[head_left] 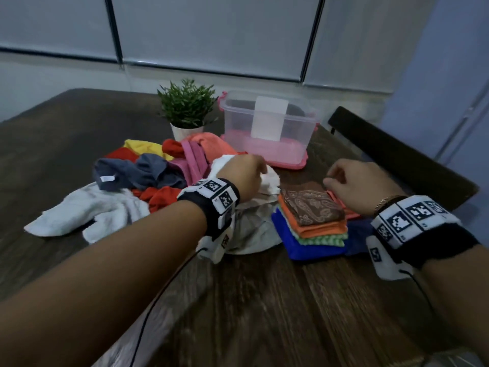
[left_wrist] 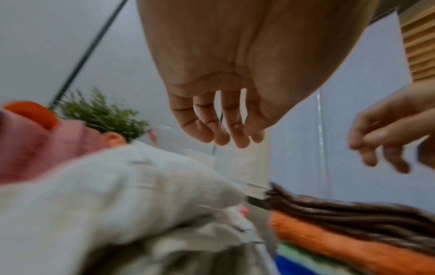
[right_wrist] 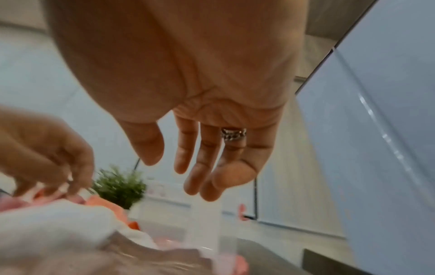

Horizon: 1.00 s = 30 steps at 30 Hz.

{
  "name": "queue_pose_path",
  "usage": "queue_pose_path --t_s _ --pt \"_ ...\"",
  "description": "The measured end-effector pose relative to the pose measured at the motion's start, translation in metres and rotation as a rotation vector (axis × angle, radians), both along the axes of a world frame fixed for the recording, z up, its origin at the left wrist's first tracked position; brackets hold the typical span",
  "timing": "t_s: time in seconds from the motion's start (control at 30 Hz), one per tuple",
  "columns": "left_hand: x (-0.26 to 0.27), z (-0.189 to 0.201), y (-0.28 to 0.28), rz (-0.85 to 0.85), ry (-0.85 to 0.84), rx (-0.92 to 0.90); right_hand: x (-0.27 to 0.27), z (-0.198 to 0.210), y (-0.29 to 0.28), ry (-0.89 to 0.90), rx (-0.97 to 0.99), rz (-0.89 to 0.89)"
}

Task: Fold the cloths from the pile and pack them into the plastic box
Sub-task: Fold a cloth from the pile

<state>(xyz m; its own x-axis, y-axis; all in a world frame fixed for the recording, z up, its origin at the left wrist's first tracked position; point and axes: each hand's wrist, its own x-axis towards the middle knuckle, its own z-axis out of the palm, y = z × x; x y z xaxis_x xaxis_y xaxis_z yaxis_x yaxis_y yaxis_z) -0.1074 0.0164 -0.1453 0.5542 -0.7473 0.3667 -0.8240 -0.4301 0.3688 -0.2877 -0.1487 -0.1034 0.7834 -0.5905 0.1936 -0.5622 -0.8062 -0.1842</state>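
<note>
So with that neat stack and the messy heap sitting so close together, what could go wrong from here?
1. The left hand hovers over a white cloth that lies right beside the folded stack; pulling it up could topple the stack.
2. The potted plant stands against the pile; a tug might tip it.
3. The plastic box sits near the table's far edge; a push could shift it.

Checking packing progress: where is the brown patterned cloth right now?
In the head view the brown patterned cloth tops the folded stack, right of centre on the table, below the right hand, nearer than the plastic box.
</note>
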Motion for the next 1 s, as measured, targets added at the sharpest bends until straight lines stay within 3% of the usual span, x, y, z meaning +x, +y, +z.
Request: queue_pose_path --t_s 0.1,0.17,0.33,0.4,0.53,0.7,0.83,0.93,1.0 --pt "0.042 -0.014 0.030 0.157 0.090 0.010 0.021 -0.007 0.037 -0.029 0.088 0.138" --pt "0.066 -0.021 0.052 0.240 0.020 0.055 0.035 -0.017 0.055 -0.005 0.148 0.220" --pt "0.098 -0.042 0.084 0.245 -0.086 0.515 0.065 -0.041 0.092 0.081 0.254 0.351" --pt "0.105 -0.045 0.088 0.264 -0.168 0.585 0.074 -0.048 0.101 0.096 0.285 0.375" --pt "0.111 -0.031 0.084 0.350 -0.197 0.399 0.091 -0.048 0.109 0.056 0.276 0.390" --pt "0.098 0.014 0.074 0.366 0.081 -0.016 0.116 -0.027 0.115 -0.105 0.236 0.429" --pt "0.093 0.048 0.086 0.040 0.210 -0.279 0.133 -0.002 0.125 -0.311 0.237 0.419" --pt "0.081 0.067 0.093 -0.117 0.217 -0.250 0.142 0.021 0.130 -0.406 0.295 0.446" --pt "0.078 0.068 0.095 -0.141 0.308 -0.173 0.147 0.028 0.129 -0.327 0.304 0.481"
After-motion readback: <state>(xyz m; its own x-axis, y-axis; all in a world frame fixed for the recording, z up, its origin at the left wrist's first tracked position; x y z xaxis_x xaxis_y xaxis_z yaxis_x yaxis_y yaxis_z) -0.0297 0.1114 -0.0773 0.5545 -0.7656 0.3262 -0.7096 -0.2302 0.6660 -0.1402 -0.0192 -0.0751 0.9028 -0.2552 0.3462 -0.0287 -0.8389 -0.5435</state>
